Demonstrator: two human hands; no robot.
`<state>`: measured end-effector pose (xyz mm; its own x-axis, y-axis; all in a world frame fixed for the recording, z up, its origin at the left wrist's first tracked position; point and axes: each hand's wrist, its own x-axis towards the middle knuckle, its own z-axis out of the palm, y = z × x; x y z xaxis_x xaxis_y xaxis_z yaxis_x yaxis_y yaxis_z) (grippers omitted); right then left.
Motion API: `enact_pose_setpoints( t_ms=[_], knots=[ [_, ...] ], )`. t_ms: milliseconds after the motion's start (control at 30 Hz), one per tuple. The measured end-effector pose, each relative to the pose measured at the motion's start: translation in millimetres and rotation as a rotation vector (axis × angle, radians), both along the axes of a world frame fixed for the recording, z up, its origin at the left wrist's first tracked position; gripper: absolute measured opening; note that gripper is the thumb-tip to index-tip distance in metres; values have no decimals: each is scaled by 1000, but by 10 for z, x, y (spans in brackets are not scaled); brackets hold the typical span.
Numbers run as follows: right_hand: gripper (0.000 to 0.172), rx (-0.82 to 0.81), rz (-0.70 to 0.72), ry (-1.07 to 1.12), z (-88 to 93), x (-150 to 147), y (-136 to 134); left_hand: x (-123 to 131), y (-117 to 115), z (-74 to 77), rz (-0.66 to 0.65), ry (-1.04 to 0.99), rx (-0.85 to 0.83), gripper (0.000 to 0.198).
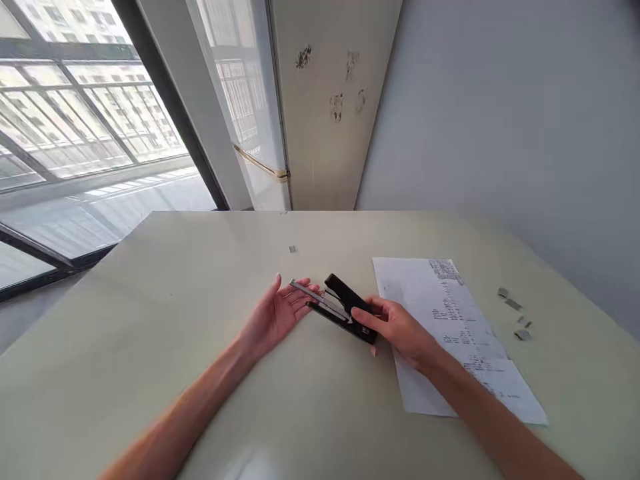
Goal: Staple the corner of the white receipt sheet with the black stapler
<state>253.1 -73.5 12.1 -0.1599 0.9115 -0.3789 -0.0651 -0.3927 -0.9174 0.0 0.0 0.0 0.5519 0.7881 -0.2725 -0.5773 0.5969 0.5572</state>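
Observation:
A black stapler (350,293) is gripped at its hinge end by my right hand (393,327), thumb on the near side. Its top cover is swung up, and the silver staple magazine (325,301) slants out between the cover and the base. Palm up, my left hand (280,310) lies with fingers spread beside and partly behind the magazine's tip. Whether those fingers touch the metal I cannot tell. No object shows in the left palm.
Printed paper sheets (425,293) lie under and beyond my right forearm. Several small grey staple strips (513,305) are scattered at the right of the pale table (150,320). One more strip (293,249) lies farther back. A fridge (330,153) stands behind the table, near a wall.

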Motion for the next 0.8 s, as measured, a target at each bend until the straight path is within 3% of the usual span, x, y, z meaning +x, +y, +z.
enact_pose_setpoints(
  t_ms=[433, 800],
  knots=[
    [57, -175, 147, 118, 15, 39, 53, -15, -3, -35, 10, -83, -66, 45],
    [57, -149, 175, 75, 1, 78, 36, 5, 25, -30, 109, -25, -206, 35]
  ],
)
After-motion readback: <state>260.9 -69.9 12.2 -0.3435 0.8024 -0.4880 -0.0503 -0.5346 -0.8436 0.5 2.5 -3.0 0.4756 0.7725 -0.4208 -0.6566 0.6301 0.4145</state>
